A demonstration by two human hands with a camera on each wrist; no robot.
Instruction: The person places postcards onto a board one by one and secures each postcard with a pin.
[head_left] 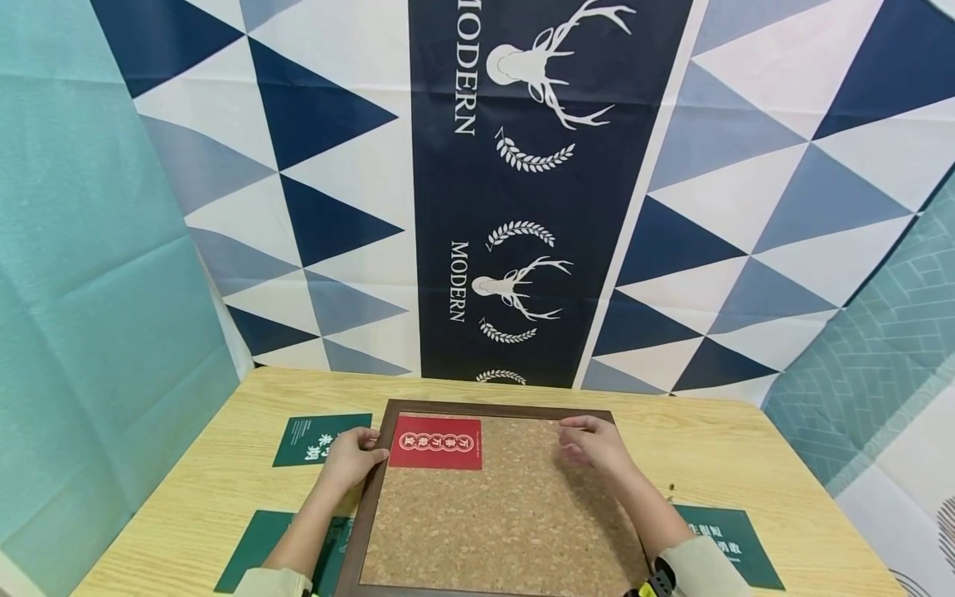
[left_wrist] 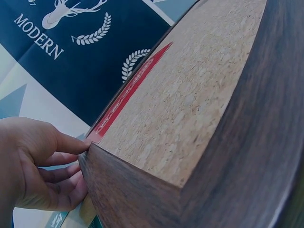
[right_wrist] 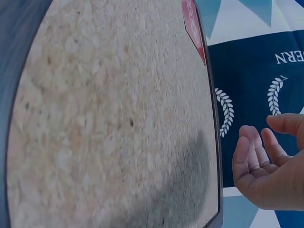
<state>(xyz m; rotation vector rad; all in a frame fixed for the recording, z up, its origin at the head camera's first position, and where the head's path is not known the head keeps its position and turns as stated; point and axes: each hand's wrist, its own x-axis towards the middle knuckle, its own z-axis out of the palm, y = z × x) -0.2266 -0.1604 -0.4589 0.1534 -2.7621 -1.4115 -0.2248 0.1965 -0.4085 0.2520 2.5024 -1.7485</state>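
A cork board [head_left: 507,514] in a dark wooden frame lies flat at the bottom centre of the head view, on a pale wood table [head_left: 746,464]. A red card [head_left: 436,442] sits in the board's upper left corner, square to the frame, its left edge just inside the rail.

The left hand [head_left: 351,456] rests at the board's left rail beside that card. In the left wrist view its thumb [left_wrist: 71,142] reaches over the frame's top edge toward the card's corner, while the other fingers [left_wrist: 59,173] curl loosely against the outer side of the rail — a light brace on the frame more than a real clamp, likely to keep the board from sliding and the card's corner down.

The right hand [head_left: 597,444] hovers over the upper right of the cork, near the far rail. The right wrist view shows its palm [right_wrist: 270,175] turned up and fingers relaxed, slightly bent, holding nothing and touching nothing — its shadow falls on the cork below.

Three green cards lie on the table outside the frame: one [head_left: 321,439] left of the board, just beyond the left hand, one [head_left: 264,560] at lower left under the forearm, one [head_left: 727,543] at lower right. A patterned cloth with deer heads and "MODERN" hangs behind.
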